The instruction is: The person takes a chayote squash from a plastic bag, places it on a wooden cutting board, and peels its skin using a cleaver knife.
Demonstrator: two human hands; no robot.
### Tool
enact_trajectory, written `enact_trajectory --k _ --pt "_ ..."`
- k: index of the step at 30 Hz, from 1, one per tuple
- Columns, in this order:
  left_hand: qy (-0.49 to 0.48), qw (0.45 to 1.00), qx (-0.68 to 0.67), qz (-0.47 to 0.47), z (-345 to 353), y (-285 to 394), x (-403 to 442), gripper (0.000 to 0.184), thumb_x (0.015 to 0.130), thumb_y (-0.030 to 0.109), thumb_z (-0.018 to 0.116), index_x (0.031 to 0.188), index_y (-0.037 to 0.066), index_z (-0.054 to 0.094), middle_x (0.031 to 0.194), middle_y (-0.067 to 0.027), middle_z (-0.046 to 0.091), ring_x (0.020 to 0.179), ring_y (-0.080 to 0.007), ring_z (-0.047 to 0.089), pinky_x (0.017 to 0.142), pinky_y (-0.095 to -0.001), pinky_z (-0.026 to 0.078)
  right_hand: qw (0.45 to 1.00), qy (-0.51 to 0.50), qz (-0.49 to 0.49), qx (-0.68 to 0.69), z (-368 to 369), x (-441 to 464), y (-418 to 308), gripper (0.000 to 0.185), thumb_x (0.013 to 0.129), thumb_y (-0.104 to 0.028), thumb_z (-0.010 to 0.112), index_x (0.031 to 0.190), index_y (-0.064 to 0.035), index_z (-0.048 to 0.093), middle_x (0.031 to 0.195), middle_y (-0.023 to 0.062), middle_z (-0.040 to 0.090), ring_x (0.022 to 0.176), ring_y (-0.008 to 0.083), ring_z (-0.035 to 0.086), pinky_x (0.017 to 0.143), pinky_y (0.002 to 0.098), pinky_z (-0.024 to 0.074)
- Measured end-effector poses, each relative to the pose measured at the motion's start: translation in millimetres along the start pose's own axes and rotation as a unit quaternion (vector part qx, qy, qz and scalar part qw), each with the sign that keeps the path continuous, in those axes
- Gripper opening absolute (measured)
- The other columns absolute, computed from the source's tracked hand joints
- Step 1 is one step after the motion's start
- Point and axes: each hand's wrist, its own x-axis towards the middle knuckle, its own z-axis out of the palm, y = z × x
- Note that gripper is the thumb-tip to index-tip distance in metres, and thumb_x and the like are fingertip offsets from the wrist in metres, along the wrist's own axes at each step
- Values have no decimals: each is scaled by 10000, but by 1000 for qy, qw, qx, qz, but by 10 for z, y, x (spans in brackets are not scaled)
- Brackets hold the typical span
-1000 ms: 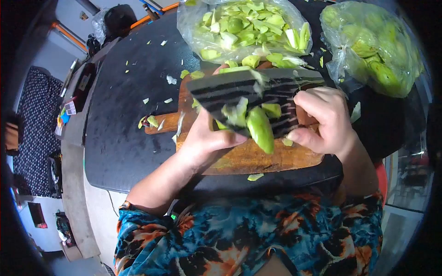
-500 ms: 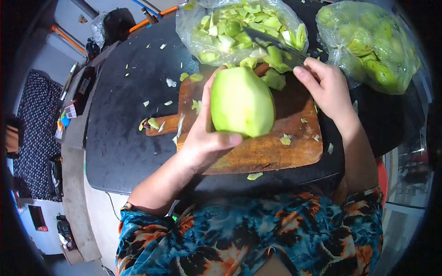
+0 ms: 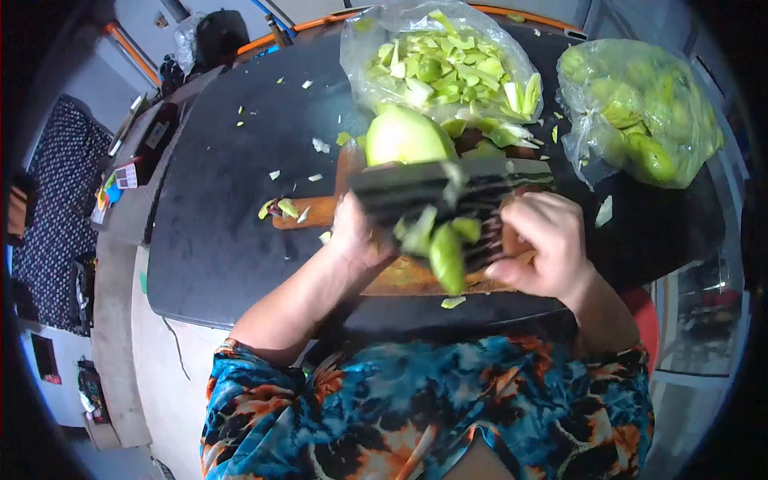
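A dark desk (image 3: 232, 184) stretches out in front of you, broad enough to give everything its own spot. Toward its far side lies a clear bag of peelings (image 3: 358, 76), its mouth spread open just beyond your work, probably so trimmings have a short way to go. To its right, a second clear bag of green fruit (image 3: 582, 164) sits apart, presumably to keep that stock away from the scraps. A wooden cutting board (image 3: 404, 282) lies close to you, handle pointing left; it likely serves to catch what drops. Above it a wide knife (image 3: 420, 194), blurred, crosses in front of a pale green peeled fruit (image 3: 408, 138), hiding its lower part. The fruit is raised off the board, seemingly to give the blade room; you cannot tell whether the edge touches it. Your right hand (image 3: 546, 240) is closed round the knife's handle, thumb near the blade, which should help steer it. Your left hand (image 3: 356, 236) cups the fruit from below and the left, though the blade hides most of the fingers. Pieces of green peel (image 3: 446, 258) cling to the blade's near face, and small scraps (image 3: 454, 302) dot the desk.
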Motion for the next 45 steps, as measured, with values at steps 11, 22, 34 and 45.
enact_trajectory --k 11,22,34,45 --pt "-73 994 14 -80 203 131 -204 570 838 368 542 1283 19 467 1161 -189 602 997 -282 624 906 -397 487 997 -6 -30 -66 157 -27 -287 476 729 -560 680 703 -108 534 639 34 525 587 215 558 549 330 426" --pt "-90 994 10 -65 199 110 -213 551 826 297 501 1296 16 444 1179 -186 593 1012 -278 624 905 -403 492 996 -32 -31 -73 143 -52 -301 443 716 -541 680 699 -124 530 646 17 511 595 192 543 541 321 410" --pt "-154 987 40 33 149 29 -75 723 669 253 682 1294 19 405 1192 -161 535 1065 -305 566 903 -447 487 956 88 255 -118 128 -57 505 427 845 -447 633 698 -60 528 567 121 530 529 321 557 506 412 427" --pt "-150 988 27 11 95 18 -34 766 736 320 715 1352 33 362 1243 -142 523 1142 -284 537 969 -444 459 997 7 82 0 -93 -103 -43 431 736 -441 730 677 -73 514 588 54 539 546 254 582 497 355 440"
